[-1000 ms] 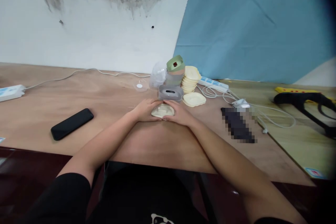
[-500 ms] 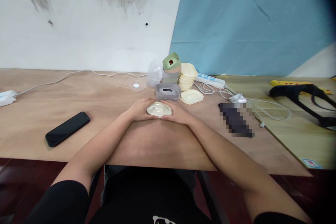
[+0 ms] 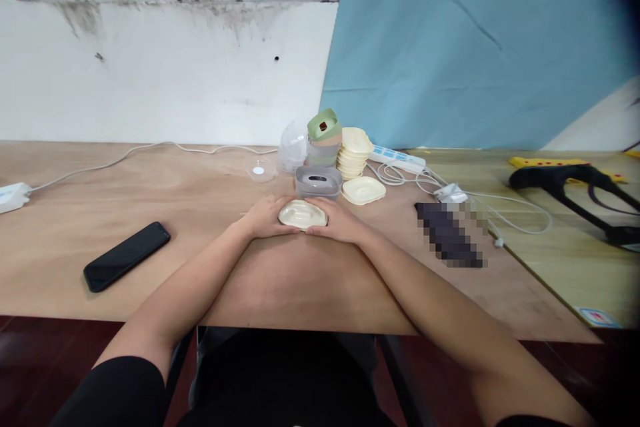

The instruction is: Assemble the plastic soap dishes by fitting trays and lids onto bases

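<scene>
Between my two hands, at the middle of the table, is a cream plastic lid-like piece (image 3: 303, 214) with a raised centre. My left hand (image 3: 269, 217) curls round its left side, and my right hand (image 3: 336, 218) wraps the right side. Whether another part lies under it is hidden. Just behind it stands a grey translucent box (image 3: 319, 181) with a dark slot. Further back rises a stack of boxes topped by a green one (image 3: 325, 125). To its right are a stack of cream lids (image 3: 355, 141) and a single cream lid (image 3: 364, 191).
A black phone (image 3: 127, 255) lies to the left. Clear plastic domes (image 3: 293, 147) and a clear disc (image 3: 259, 170) sit behind my hands. A power strip (image 3: 397, 158), white cables and a blurred dark object (image 3: 449, 237) are on the right, with a black-framed item (image 3: 570, 187) beyond.
The camera view has tilted slightly, so everything appears a little lower. Both hands keep the same hold on the cream piece.
</scene>
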### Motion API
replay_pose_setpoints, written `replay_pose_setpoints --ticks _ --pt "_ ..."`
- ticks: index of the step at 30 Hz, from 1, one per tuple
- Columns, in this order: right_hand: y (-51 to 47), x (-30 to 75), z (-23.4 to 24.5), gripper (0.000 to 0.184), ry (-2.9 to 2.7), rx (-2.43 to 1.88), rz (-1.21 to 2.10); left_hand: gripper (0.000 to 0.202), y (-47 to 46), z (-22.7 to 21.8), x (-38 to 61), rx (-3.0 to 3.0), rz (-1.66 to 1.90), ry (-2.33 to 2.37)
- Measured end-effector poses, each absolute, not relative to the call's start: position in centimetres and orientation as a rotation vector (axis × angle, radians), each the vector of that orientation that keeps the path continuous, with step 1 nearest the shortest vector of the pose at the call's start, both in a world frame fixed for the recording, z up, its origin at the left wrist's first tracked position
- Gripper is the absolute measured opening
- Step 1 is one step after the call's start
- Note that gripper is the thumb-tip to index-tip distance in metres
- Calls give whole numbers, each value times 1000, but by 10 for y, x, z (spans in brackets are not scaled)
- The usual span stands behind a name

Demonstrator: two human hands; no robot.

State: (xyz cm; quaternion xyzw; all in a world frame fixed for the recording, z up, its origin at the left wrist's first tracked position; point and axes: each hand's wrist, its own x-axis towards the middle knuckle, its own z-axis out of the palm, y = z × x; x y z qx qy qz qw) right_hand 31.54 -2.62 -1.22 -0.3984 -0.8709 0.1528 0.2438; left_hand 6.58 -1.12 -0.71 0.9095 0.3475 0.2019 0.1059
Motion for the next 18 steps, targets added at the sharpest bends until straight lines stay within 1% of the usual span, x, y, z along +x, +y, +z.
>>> replay_pose_setpoints --ticks 11,18 --pt "-28 313 -10 76 -2336 -1122 451 78 -12 -6 67 2674 609 1021" --pt "-25 315 -15 76 -2337 -1096 433 81 -12 -6 66 2663 588 1053"
